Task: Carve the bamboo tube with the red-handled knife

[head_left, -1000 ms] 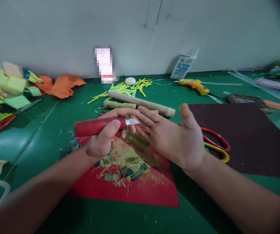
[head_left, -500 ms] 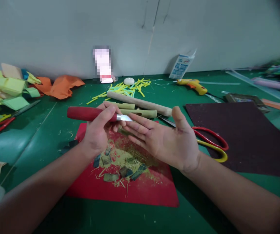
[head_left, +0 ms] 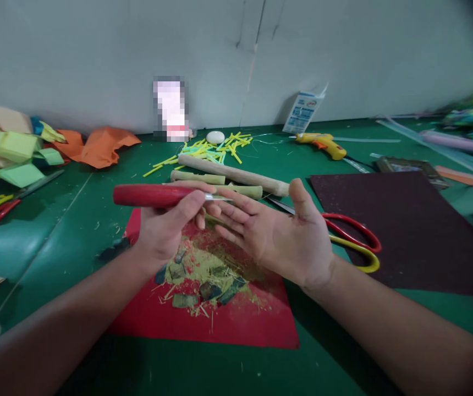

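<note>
My left hand (head_left: 166,225) grips a carving knife (head_left: 152,196) by its thick red handle. Its short metal blade points right, seen nearly edge-on, and lies by the fingers of my right hand (head_left: 278,234). That hand is palm up, fingers stretched out and thumb raised, holding nothing; whether the blade touches its fingers I cannot tell. Below both hands lies a red sheet (head_left: 261,327) with pale sawdust (head_left: 203,267), dark green chips (head_left: 185,300) and thin shavings on it. Just behind the hands are a long pale stick (head_left: 236,173) and cut stem pieces (head_left: 242,191).
Scissors (head_left: 358,231) with red and yellow handles overlap a dark sheet (head_left: 405,236) at right. Behind are a yellow glue gun (head_left: 321,146), a drink carton (head_left: 304,113), yellow straw pieces (head_left: 238,146) and a propped phone (head_left: 170,110). Folded papers (head_left: 9,143) and orange paper (head_left: 104,146) lie left.
The knife first shifted left and slightly up, its blade drawing back along my right fingers. Since then its blade has turned edge-on and moved slightly right. My right hand stays palm up.
</note>
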Demonstrator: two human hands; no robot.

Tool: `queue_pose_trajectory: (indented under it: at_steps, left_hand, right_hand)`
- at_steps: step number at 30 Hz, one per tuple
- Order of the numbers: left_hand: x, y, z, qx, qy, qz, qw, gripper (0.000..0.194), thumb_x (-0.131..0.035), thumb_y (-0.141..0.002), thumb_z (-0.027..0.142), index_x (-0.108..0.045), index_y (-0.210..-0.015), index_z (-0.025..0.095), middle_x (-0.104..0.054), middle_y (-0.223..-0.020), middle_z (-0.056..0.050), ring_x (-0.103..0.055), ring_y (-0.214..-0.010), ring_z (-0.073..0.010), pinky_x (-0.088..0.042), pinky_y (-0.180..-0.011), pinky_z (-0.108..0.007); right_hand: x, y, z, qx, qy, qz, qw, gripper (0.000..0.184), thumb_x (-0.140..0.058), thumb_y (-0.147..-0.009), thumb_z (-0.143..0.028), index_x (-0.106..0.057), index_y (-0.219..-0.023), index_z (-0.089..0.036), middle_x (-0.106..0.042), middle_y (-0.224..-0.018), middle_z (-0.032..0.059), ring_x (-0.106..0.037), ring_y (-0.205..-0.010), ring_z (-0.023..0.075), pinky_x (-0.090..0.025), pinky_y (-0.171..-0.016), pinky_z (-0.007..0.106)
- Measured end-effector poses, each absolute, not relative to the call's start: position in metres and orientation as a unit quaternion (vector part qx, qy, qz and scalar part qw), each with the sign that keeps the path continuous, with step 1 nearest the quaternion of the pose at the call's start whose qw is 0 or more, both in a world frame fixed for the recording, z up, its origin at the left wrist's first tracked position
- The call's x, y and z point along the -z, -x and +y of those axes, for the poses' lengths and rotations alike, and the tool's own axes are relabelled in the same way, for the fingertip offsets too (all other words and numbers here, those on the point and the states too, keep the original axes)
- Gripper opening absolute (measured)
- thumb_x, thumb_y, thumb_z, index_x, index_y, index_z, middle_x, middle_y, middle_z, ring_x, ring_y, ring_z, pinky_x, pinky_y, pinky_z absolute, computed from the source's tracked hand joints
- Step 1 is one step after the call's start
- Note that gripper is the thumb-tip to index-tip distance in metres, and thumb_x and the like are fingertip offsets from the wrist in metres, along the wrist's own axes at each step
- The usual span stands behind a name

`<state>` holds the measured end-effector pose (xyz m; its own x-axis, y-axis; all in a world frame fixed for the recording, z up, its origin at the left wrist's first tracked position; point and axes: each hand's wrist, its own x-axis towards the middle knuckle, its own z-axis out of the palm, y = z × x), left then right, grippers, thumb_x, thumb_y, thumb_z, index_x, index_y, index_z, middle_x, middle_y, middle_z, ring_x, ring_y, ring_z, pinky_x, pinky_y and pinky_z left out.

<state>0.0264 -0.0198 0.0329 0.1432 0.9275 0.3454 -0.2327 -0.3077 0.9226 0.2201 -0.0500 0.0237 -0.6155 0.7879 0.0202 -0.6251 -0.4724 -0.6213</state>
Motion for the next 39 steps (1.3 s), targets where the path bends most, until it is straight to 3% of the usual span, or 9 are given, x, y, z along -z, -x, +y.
queue_pose_trajectory:
  at_steps: [4,7,9,13,21,27,32,39]
  left_hand:
    - [-0.041,-0.035,-0.031,-0.528,-0.57,0.317,0.544,0.023,-0.085,-0.072,0.04,-0.075,-0.078,0.019,-0.074,-0.082,-0.004,-0.067,-0.069,-0.0158,-0.054,-0.053,-0.025]
    - [-0.045,-0.039,-0.035,-0.522,-0.518,0.34,0.586,0.023,-0.087,-0.07,0.034,-0.072,-0.08,0.02,-0.069,-0.07,0.001,-0.061,-0.055,-0.0108,-0.046,-0.043,-0.02]
    - [-0.047,-0.039,-0.035,-0.504,-0.503,0.344,0.611,0.027,-0.085,-0.072,0.04,-0.071,-0.08,0.019,-0.06,-0.059,0.003,-0.052,-0.046,-0.0073,-0.041,-0.039,-0.018]
    - [-0.05,-0.033,-0.032,-0.467,-0.504,0.326,0.649,0.036,-0.076,-0.078,0.051,-0.069,-0.09,0.018,-0.064,-0.063,-0.001,-0.055,-0.047,-0.0109,-0.042,-0.039,-0.021]
    - [-0.04,-0.035,-0.03,-0.547,-0.519,0.386,0.532,0.036,-0.081,-0.074,0.052,-0.068,-0.078,0.018,-0.059,-0.049,0.003,-0.045,-0.036,-0.0077,-0.029,-0.033,-0.021]
    - [-0.046,-0.031,-0.024,-0.474,-0.535,0.341,0.61,0.039,-0.066,-0.084,0.056,-0.069,-0.087,0.017,-0.067,-0.061,-0.003,-0.055,-0.042,-0.0123,-0.04,-0.038,-0.025]
    - [-0.049,-0.03,-0.025,-0.497,-0.536,0.349,0.586,0.032,-0.075,-0.081,0.045,-0.062,-0.096,0.02,-0.068,-0.06,0.0,-0.057,-0.038,-0.0129,-0.038,-0.035,-0.022]
    - [-0.038,-0.029,-0.025,-0.5,-0.55,0.408,0.53,0.027,-0.079,-0.079,0.042,-0.069,-0.085,0.018,-0.063,-0.052,0.002,-0.052,-0.037,-0.0094,-0.038,-0.036,-0.02]
  right_hand:
    - [-0.021,-0.218,-0.05,-0.847,0.129,-0.3,0.42,0.087,-0.031,-0.087,-0.081,-0.044,-0.149,-0.021,-0.048,-0.157,0.0087,-0.031,-0.152,0.025,-0.014,-0.127,0.046]
    - [-0.021,-0.216,-0.05,-0.85,0.125,-0.292,0.421,0.09,-0.03,-0.087,-0.082,-0.043,-0.15,-0.019,-0.05,-0.154,0.011,-0.034,-0.151,0.0256,-0.014,-0.127,0.048]
    - [-0.021,-0.216,-0.051,-0.849,0.124,-0.286,0.428,0.091,-0.03,-0.087,-0.081,-0.042,-0.15,-0.017,-0.053,-0.151,0.0127,-0.036,-0.149,0.0261,-0.015,-0.127,0.049]
    - [-0.022,-0.216,-0.051,-0.845,0.131,-0.277,0.439,0.088,-0.032,-0.088,-0.079,-0.043,-0.15,-0.017,-0.057,-0.147,0.0128,-0.04,-0.147,0.0265,-0.018,-0.126,0.049]
    - [-0.026,-0.217,-0.051,-0.84,0.156,-0.285,0.435,0.082,-0.034,-0.09,-0.075,-0.044,-0.149,-0.018,-0.047,-0.157,0.0114,-0.033,-0.151,0.0254,-0.019,-0.126,0.046]
    - [-0.022,-0.217,-0.051,-0.841,0.151,-0.267,0.446,0.084,-0.03,-0.09,-0.074,-0.041,-0.151,-0.016,-0.051,-0.154,0.0107,-0.038,-0.148,0.0251,-0.016,-0.127,0.044]
    - [-0.021,-0.218,-0.05,-0.833,0.152,-0.284,0.45,0.082,-0.034,-0.09,-0.073,-0.04,-0.152,-0.019,-0.055,-0.15,0.0091,-0.037,-0.149,0.0256,-0.015,-0.127,0.048]
    - [-0.017,-0.221,-0.05,-0.833,0.122,-0.307,0.444,0.078,-0.034,-0.092,-0.071,-0.041,-0.15,-0.02,-0.057,-0.148,0.0095,-0.038,-0.148,0.0263,-0.017,-0.126,0.052]
